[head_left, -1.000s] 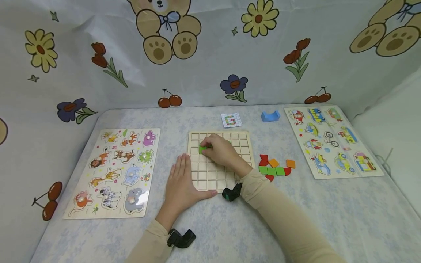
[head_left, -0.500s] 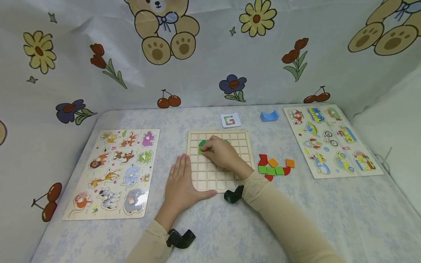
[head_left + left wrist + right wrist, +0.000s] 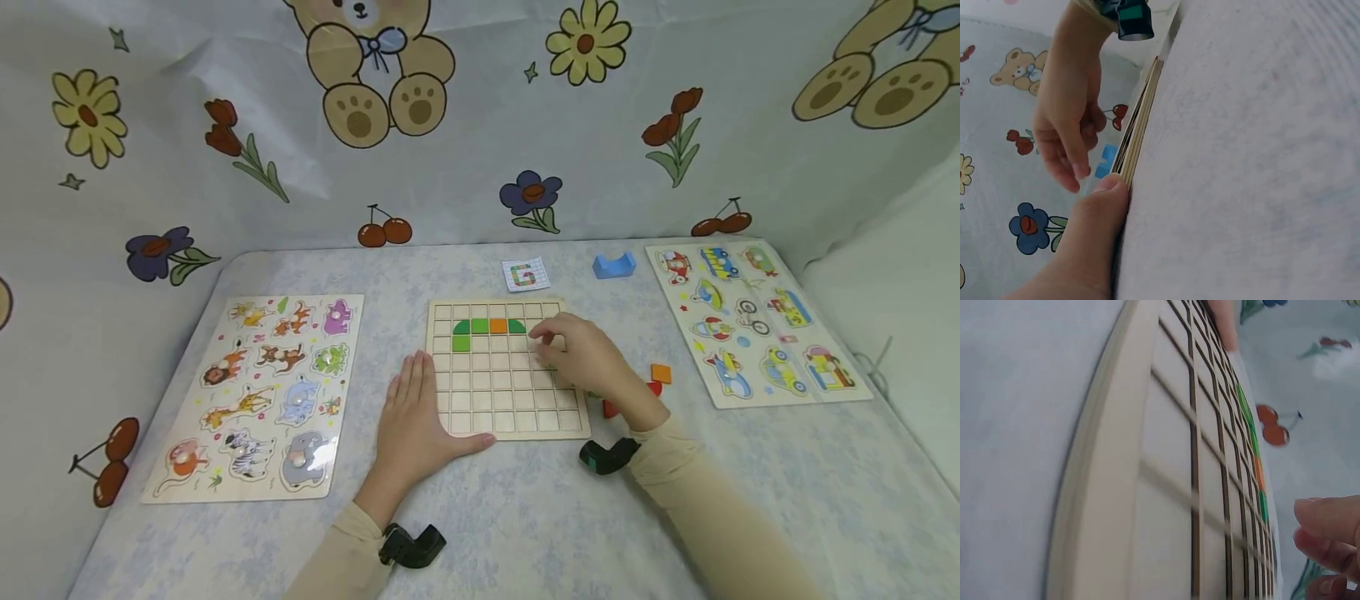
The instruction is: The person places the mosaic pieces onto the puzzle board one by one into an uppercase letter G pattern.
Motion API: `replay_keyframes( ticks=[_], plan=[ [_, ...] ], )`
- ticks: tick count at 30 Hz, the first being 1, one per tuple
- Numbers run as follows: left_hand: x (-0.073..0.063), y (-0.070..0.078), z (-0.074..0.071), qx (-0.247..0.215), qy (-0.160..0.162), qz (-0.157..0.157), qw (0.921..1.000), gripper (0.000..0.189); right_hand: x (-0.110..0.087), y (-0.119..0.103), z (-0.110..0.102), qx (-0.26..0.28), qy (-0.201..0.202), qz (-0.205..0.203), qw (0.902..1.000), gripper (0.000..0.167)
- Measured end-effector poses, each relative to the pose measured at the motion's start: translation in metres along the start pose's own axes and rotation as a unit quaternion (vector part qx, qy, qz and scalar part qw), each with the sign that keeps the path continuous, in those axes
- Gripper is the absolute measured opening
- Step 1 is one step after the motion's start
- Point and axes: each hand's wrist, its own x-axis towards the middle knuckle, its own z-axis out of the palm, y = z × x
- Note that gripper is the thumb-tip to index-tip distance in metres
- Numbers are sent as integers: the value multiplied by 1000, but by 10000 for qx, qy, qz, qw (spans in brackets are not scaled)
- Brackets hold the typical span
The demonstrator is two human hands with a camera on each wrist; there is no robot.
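A wooden grid board lies flat on the table. In its upper rows sit a green square, a rounded green piece, another green square, an orange square and a rounded dark green piece. My left hand lies spread at the board's lower left corner, its fingers along the left side and its thumb against the front edge. Over the board's right part hovers my right hand, fingers loosely bent with nothing between them, as the right wrist view also shows.
Right of the board lie loose red pieces and an orange square, some hidden by my right hand. Behind stand a pattern card and a blue block. An animal puzzle and a vehicle puzzle flank the board.
My right hand has let go of the green square at the upper left of the grid and moved right, uncovering the row of pieces. The left hand has stayed put.
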Motion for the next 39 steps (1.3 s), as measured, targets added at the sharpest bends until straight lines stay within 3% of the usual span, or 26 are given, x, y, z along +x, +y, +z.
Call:
replay_keyframes(
  ticks=[8, 13, 17, 26, 34, 39],
  plan=[
    [0, 1, -2, -68, 54, 40, 10000, 150, -34, 47, -30, -274, 103, 682, 9972, 28],
    [0, 3, -3, -85, 3, 20, 10000, 149, -53, 64, -44, -524, -109, 1079, 9927, 33],
    [-1, 3, -2, -95, 6, 25, 10000, 149, -62, 73, -48, -636, -178, 1127, 9914, 41],
    [-1, 1, -2, -99, 55, 14, 9999, 149, -63, 78, -45, -625, -178, 986, 9930, 32],
    [-2, 2, -2, -101, 6, -5, 9999, 148, -59, 79, -46, -94, -253, 1053, 9941, 20],
    [-2, 2, -3, -112, 21, 14, 9999, 148, -56, 80, -48, 201, -20, 1095, 9938, 18]
  ],
)
